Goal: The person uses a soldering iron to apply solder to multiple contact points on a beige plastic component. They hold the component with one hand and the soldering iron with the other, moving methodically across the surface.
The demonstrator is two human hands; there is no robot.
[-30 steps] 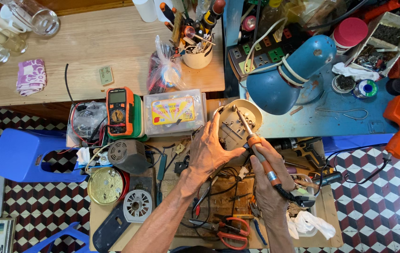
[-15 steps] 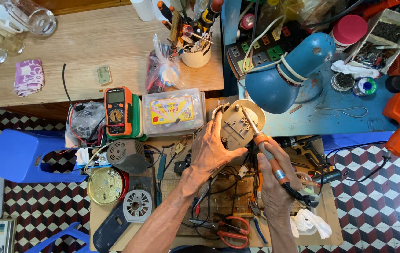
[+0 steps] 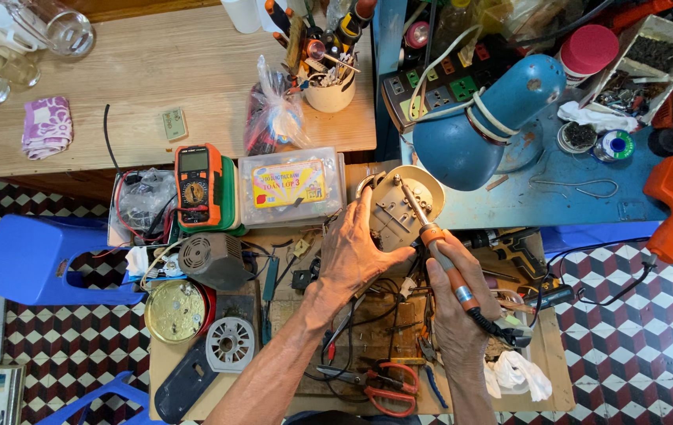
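Two hands busy: left hand [image 3: 354,256] grips the round cream housing [image 3: 399,206] at the worktop [image 3: 289,260] edge; right hand [image 3: 453,311] clamped on orange-handled soldering iron [image 3: 437,248], tip on housing.

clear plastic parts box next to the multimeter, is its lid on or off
On. The clear plastic box has its lid lying flat over the top, a yellow label showing on it. Whether it is latched cannot be told.

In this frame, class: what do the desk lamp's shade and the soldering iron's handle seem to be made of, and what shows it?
Lamp shade: probably painted metal, glossy blue with chipped, rusty spots. Soldering iron handle, in the right hand: seemingly plastic or rubber, smooth orange, grey-banded.
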